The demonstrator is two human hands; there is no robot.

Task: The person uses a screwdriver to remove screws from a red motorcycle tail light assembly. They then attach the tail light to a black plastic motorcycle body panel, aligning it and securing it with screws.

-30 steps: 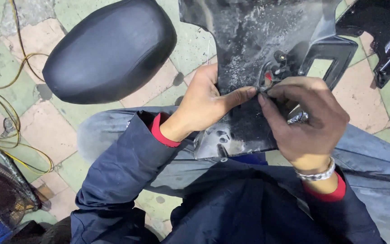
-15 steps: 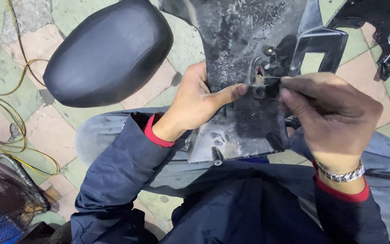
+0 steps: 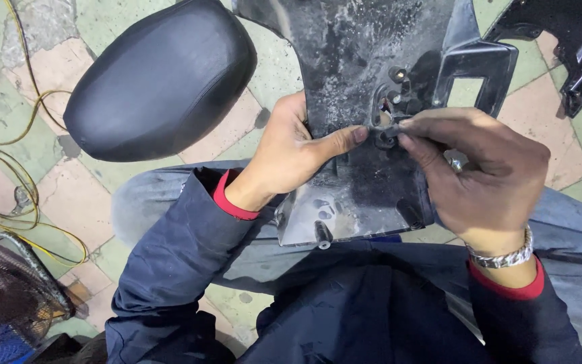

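While you sit over the tiled floor (image 3: 21,195), one dusty black plastic panel (image 3: 365,81) rests across your lap, its lower edge toward your body. Your left hand (image 3: 291,152) grips the panel's left edge, fingers wrapped behind it and the thumb laid flat across the front, its tip just beside a cluster of small holes near the middle. Your right hand (image 3: 486,175) comes in from the right with its fingers pinched together on one small dark fastener (image 3: 386,135), pressed against the panel at that same cluster; a metal piece (image 3: 456,162) glints between the fingers lower down, too hidden to tell what it is. The two thumbs almost meet at the fastener.

You wear one metal bracelet (image 3: 503,256) on the right wrist, and two red cuffs show under the dark blue sleeves, one on each arm.

On the floor to the upper left lies one black scooter seat (image 3: 159,81), well apart from the panel. A second black plastic part (image 3: 574,40) sits at the upper right corner, cut off by the frame edge. One yellow cable (image 3: 8,145) loops along the left side, and below it one wire fan guard (image 3: 8,303) shows at the lower left corner.
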